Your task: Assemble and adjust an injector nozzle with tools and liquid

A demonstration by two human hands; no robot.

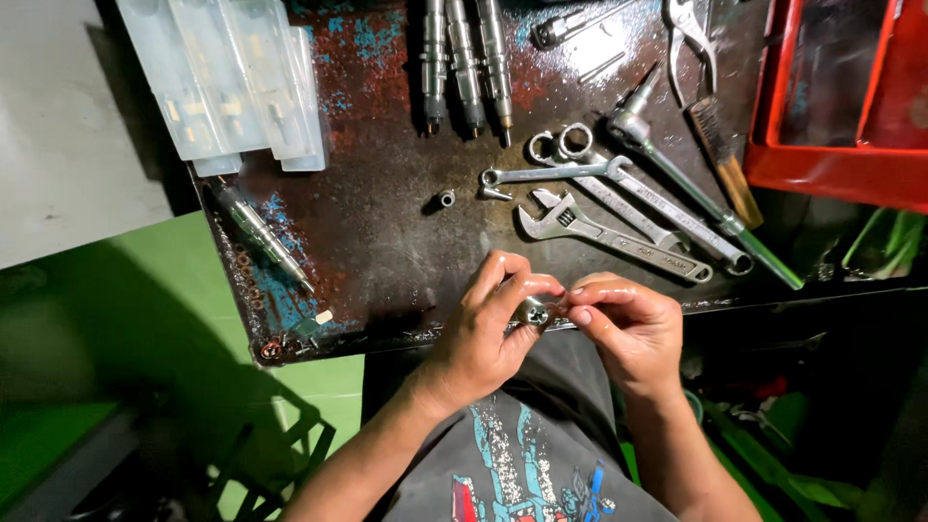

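Here, the left hand [483,329] and right hand [623,324] pinch a small metal fitting [533,312] by its sides with their fingertips; it is probably rigid, light and oil-slick.

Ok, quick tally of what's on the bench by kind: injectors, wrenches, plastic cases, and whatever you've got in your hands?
Long metal injectors: 4, three side by side at the top and one lying apart at the left
Wrenches and spanners: about 4, overlapping in a pile, so the count is uncertain
Clear plastic cases: 2
Small metal part held between left hand and right hand: 1
Total: about 11
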